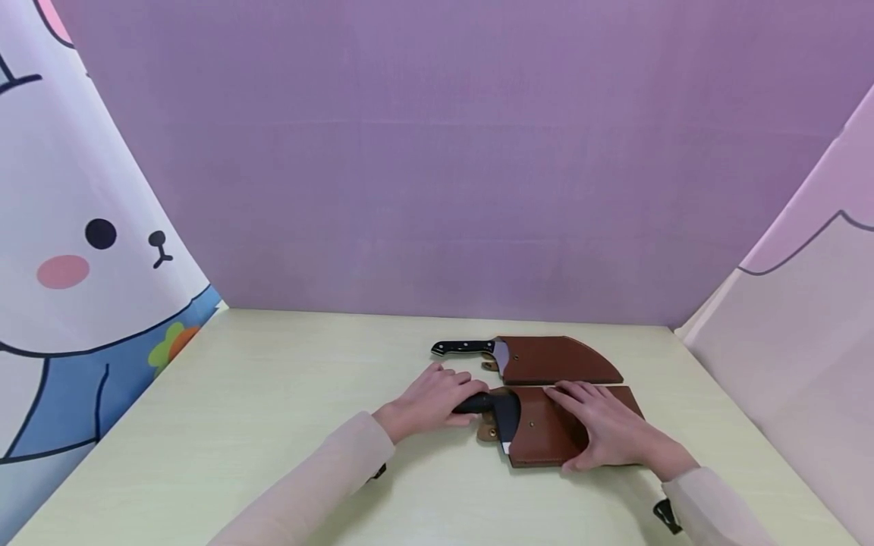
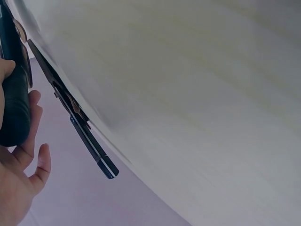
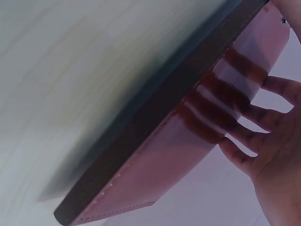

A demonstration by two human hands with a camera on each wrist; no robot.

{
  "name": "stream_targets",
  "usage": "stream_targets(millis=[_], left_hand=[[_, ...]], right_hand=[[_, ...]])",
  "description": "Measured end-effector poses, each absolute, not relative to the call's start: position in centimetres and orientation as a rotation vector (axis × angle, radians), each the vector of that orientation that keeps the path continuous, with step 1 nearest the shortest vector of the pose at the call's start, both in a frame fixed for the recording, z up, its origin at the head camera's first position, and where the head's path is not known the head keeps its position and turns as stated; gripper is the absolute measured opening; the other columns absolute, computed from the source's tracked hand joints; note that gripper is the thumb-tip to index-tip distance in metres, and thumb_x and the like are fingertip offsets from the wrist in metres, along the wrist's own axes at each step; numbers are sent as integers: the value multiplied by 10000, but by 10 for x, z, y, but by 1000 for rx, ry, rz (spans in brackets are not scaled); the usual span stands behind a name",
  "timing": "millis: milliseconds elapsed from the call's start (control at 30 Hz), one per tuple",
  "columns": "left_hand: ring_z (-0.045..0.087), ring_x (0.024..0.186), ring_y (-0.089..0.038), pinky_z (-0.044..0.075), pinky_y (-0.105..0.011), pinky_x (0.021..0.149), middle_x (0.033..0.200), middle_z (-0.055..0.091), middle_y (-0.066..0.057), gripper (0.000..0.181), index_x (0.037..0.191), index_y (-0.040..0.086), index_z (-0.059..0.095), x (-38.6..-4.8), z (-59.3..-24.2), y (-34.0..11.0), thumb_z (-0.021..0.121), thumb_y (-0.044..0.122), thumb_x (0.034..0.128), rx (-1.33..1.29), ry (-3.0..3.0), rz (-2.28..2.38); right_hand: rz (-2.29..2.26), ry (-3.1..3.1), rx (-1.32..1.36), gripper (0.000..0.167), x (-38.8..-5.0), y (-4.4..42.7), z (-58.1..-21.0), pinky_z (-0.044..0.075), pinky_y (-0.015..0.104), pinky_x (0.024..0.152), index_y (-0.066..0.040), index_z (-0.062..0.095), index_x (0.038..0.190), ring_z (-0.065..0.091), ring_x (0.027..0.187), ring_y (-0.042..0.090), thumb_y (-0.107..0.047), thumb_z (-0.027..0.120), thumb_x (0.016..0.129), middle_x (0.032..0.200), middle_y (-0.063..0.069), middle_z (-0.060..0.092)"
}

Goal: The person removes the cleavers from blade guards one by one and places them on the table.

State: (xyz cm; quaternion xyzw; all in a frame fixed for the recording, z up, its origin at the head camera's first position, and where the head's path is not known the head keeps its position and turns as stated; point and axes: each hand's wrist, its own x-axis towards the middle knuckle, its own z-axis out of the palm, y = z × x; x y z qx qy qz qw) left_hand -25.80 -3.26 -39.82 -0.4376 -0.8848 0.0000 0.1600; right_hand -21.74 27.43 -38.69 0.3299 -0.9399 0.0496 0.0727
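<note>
The left hand (image 1: 437, 398) grips the black handle (image 1: 474, 403) of a broad knife, thumb on one side and fingers on the other; the left wrist view shows this handle (image 2: 15, 103) close up. The knife's dark blade (image 1: 507, 417) runs into a brown leather sheath (image 1: 536, 444) lying flat, with part of the blade exposed near the handle. Fingers spread, the right hand (image 1: 608, 428) rests on top of that sheath, its thumb by the near edge. In the right wrist view its fingertips touch the sheath's smooth face (image 3: 155, 160).
Just behind lies a second knife with a black riveted handle (image 1: 464, 346) in a curved brown sheath (image 1: 553, 358). Both are on a pale table (image 1: 307, 345). A purple cloth (image 1: 437, 167) rises behind, and a printed cartoon cloth (image 1: 82, 303) hangs at the left.
</note>
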Motion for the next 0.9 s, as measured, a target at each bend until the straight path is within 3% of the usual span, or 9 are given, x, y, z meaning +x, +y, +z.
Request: stream_targets(millis=[900], left_hand=[[578,781,-118,383,-288,719,966,604,78,408,1208,268,518,-261,-402,-48,575,445,844,-1260,-2498,10]], right_hand=[[157,-2820,1002,1072,-216,278,-388,334,586,932,-107,403,1377,410,1223,392,-662,745,526,1357,179,435]])
